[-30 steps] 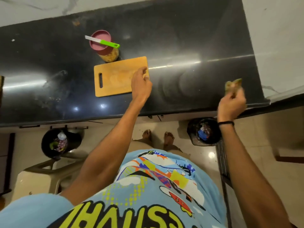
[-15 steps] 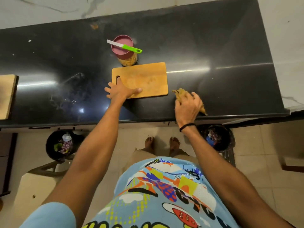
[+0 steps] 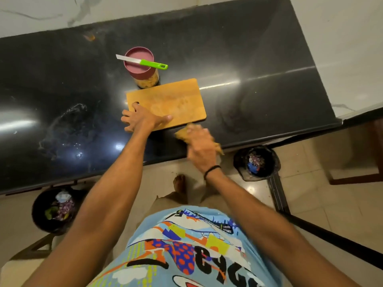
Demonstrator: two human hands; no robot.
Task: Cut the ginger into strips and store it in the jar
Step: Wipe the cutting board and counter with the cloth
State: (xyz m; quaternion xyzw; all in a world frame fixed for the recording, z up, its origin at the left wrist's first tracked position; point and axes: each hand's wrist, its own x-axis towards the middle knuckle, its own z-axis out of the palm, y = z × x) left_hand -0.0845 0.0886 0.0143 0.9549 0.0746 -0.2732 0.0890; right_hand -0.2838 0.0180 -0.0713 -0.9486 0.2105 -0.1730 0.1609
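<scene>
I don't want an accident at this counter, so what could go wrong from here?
1. The knife lies balanced across the lid of the jar, its green handle overhanging. The jar stands right behind the cutting board that the left hand presses; a nudge could tip the knife off.
2. The right hand, blurred, holds a yellowish thing at the front edge of the counter; it might slip to the floor.

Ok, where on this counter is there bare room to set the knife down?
Widest: the counter right of the cutting board, out to its end. Then the smeared stretch left of board and jar, and the strip behind the jar. Crowded at the front edge: left hand presses the board's near corner, right hand grips a blurred yellowish thing.
</scene>
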